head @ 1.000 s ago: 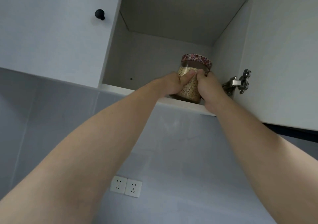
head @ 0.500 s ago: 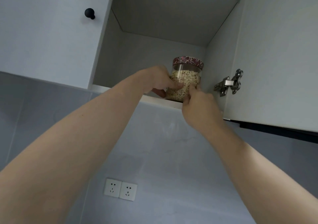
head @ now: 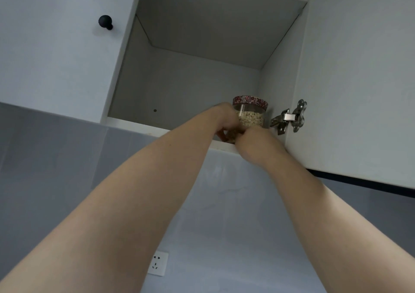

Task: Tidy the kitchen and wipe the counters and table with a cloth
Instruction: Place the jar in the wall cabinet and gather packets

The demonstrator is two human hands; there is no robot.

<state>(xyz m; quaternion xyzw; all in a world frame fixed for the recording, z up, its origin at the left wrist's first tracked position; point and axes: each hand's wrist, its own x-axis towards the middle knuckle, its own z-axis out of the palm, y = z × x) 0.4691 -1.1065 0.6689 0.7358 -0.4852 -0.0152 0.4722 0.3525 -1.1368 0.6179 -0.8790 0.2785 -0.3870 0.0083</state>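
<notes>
The jar (head: pixel 250 116) of oats sits on the cupboard shelf (head: pixel 139 125), close to the front edge and just behind both hands. The left hand (head: pixel 221 121) curls round its low side and holds it. The right hand (head: pixel 254 143) is bunched against its bottom; I cannot tell if it grips. If the hands pull away now, the jar could tip and fall.
</notes>
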